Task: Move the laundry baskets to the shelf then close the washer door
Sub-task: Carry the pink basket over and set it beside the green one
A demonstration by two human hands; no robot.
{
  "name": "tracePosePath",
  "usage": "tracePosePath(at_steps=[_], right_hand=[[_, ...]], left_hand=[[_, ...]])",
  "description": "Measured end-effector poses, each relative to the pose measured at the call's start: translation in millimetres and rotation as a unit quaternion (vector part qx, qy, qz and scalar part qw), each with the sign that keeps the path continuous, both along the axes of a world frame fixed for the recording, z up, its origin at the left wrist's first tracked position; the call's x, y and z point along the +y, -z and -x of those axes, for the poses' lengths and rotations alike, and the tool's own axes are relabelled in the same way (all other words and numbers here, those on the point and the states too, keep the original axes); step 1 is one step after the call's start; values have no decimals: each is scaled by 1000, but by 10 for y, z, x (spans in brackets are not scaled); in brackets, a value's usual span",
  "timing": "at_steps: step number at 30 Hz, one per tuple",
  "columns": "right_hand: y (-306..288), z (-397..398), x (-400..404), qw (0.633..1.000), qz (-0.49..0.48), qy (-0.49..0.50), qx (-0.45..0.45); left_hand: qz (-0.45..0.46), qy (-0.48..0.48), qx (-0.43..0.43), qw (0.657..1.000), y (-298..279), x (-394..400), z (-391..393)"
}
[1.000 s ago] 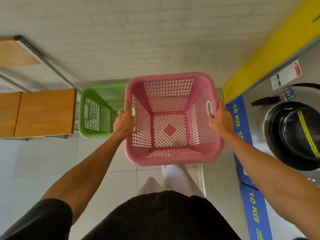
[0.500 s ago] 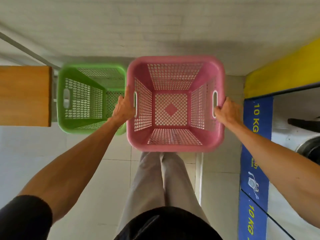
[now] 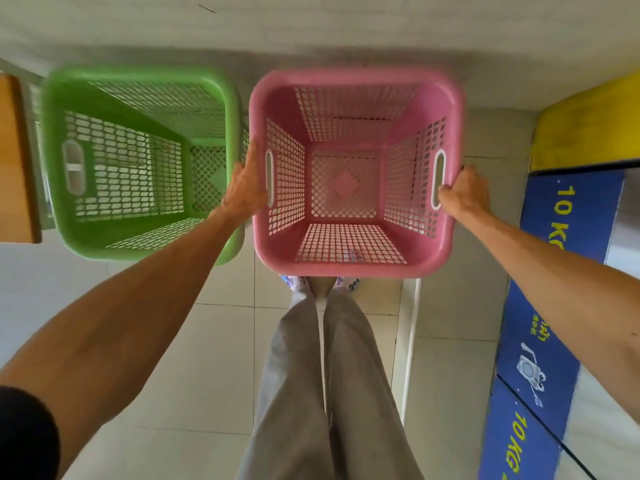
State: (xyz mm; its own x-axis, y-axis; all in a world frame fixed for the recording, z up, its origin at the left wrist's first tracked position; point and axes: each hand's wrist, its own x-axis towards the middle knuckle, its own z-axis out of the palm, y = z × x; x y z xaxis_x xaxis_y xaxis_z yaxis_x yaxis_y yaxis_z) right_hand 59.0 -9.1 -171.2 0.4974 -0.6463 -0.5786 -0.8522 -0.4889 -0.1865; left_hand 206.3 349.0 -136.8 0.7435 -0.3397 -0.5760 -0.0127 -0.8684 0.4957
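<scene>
An empty pink laundry basket (image 3: 353, 81) sits low in front of my legs, by the wall. My left hand (image 3: 246, 188) grips its left side at the handle slot. On the opposite side, my right hand (image 3: 464, 192) grips the right handle slot. An empty green laundry basket (image 3: 138, 81) stands just to its left, almost touching it. The washer door is out of view.
A wooden shelf board (image 3: 15, 161) shows at the left edge beside the green basket. The blue and yellow front of a washer (image 3: 554, 306) labelled 10 KG runs along the right. A white pipe (image 3: 410, 341) crosses the tiled floor by my legs.
The pink basket has gone down toward the floor beside the green one, both hands still on it. My view has tipped down and left, so the washer door has left the frame.
</scene>
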Motion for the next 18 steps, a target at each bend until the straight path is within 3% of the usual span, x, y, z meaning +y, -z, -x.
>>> tracePosePath(at_steps=[13, 18], right_hand=[[312, 71, -70, 998, -40, 37, 5], [207, 79, -41, 1000, -24, 7, 4]], left_hand=[[14, -8, 36, 999, 270, 38, -109], [9, -5, 34, 999, 347, 48, -123]])
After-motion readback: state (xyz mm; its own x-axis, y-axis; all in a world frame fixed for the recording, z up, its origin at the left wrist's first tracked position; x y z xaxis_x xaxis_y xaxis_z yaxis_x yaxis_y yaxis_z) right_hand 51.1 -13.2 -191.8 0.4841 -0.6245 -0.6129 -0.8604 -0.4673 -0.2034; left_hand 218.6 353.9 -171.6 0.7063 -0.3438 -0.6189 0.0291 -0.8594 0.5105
